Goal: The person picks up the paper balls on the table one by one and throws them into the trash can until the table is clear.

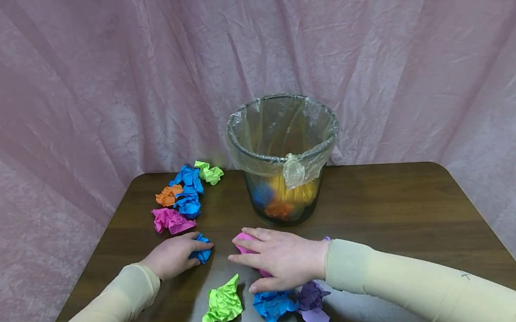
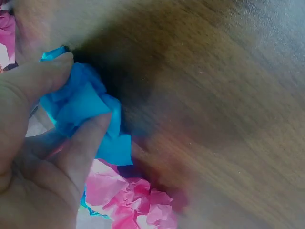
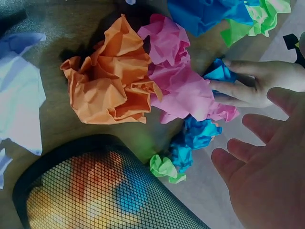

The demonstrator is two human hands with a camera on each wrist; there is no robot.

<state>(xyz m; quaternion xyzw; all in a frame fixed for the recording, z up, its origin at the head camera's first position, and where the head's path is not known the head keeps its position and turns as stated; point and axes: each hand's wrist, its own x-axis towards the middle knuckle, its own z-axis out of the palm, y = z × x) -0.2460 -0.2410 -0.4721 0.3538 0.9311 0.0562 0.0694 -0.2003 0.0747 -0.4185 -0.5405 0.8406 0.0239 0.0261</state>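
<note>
Left hand [image 1: 175,255]: thumb and fingers pinch a blue crumpled paper ball [image 2: 86,102]. Right hand [image 1: 287,255]: fingers spread, above a pink crumpled paper piece [image 1: 243,238]; contact cannot be determined. A lime-green crumpled paper sheet [image 1: 222,307] lies nearer the person than either hand's fingers. A round black mesh wastebasket [image 1: 262,157] stands beyond the right fingers.

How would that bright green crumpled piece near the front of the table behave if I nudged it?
The green crumpled piece looks like creased paper, so it is probably very light for its size. Its uneven shape and pointed corners suggest it would slide or flop rather than roll. Its visible folds would likely squash easily.
</note>
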